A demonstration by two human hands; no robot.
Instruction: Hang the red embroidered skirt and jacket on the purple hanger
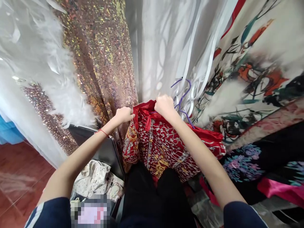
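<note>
Clearly, we have a red garment [163, 142] stretched between our two hands, hanging in front of our black-clad legs. Its cloth is densely worked with silver scrolls and gold motifs, rough and glittering, while the upper edge is a smooth, gathered red band with a soft red tie [148, 123] drooping from it. A thin purple hanger [180, 103] rises out of its opening, the hook curved and bare.

Our left hand [124, 114] reaches forward with the palm turned inward, its grip pinching the garment's left edge; a red cord [103, 132] circles that wrist. Our right hand [164, 105] is a tight fist, knuckles up, its grip closed on the upper edge beside the hanger; we cannot tell whether any finger touches the wire. Both forearms slant inward.

Behind hang scaly, shimmering sequined fabric [104, 57] and sheer white fabric [163, 38]. Near our left forearm, a crumpled dotted cloth [92, 174] lies beside a smooth black case [102, 152].
</note>
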